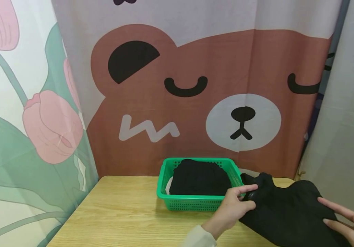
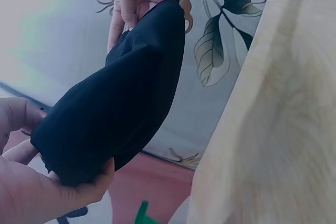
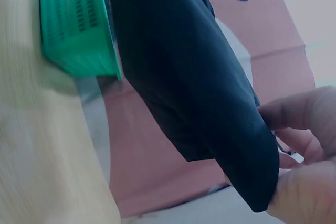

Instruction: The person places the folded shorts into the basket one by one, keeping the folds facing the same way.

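A folded piece of black cloth (image 1: pixel 288 212), perhaps a garment, is held between both hands above the table's right side. My left hand (image 1: pixel 231 207) pinches its left end beside the basket, thumb on the near face. At the cloth's other end, my right hand (image 1: pixel 350 219) grips the edge; in the right wrist view the fingers of that hand (image 3: pixel 310 182) are partly hidden behind the fabric. The left wrist view shows the black cloth (image 2: pixel 115 103) stretched between the two hands, sagging slightly. Its exact kind cannot be told.
A green plastic basket (image 1: pixel 195 203) stands toward the table's back, just left of the held cloth. Inside lie a folded black cloth (image 1: pixel 200 178) and something white (image 1: pixel 168 185). Printed curtains (image 1: pixel 152 154) hang behind the wooden table (image 1: pixel 118 212).
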The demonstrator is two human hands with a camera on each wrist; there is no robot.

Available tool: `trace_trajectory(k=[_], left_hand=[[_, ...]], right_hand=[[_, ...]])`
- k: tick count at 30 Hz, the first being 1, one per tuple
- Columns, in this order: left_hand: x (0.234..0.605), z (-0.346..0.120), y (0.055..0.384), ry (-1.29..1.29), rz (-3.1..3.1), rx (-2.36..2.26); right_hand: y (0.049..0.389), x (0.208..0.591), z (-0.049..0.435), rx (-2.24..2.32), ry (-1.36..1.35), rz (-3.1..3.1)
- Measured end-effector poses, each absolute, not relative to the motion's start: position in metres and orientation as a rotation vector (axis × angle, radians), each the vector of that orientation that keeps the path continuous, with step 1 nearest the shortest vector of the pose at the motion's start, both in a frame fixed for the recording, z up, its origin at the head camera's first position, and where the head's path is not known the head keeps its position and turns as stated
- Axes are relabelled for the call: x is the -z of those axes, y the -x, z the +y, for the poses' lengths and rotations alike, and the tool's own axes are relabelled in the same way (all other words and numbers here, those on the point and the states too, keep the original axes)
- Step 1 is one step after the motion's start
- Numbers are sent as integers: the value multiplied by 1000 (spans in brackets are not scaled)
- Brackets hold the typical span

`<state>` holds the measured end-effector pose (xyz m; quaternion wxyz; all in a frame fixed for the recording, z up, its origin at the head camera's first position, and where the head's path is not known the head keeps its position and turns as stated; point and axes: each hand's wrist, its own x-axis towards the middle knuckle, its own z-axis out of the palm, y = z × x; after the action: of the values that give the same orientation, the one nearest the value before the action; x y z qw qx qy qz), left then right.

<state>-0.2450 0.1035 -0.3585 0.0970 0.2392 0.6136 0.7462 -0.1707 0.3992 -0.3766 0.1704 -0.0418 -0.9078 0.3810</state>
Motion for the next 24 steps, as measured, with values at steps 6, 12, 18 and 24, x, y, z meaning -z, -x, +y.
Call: trace_trajectory(k=[6, 12, 18, 24], left_hand=[[351, 84, 252, -734, 1821, -2244], [345, 64, 261, -725, 1831, -2263], [341, 42, 271, -756, 1887, -2250], [339, 22, 284, -800, 1952, -2262]], right_hand=[[176, 368, 376, -1162, 231, -2507], [183, 350, 354, -1370, 159, -2486], [192, 343, 333, -1575, -12, -2392], [206, 333, 314, -1772, -130, -2272]])
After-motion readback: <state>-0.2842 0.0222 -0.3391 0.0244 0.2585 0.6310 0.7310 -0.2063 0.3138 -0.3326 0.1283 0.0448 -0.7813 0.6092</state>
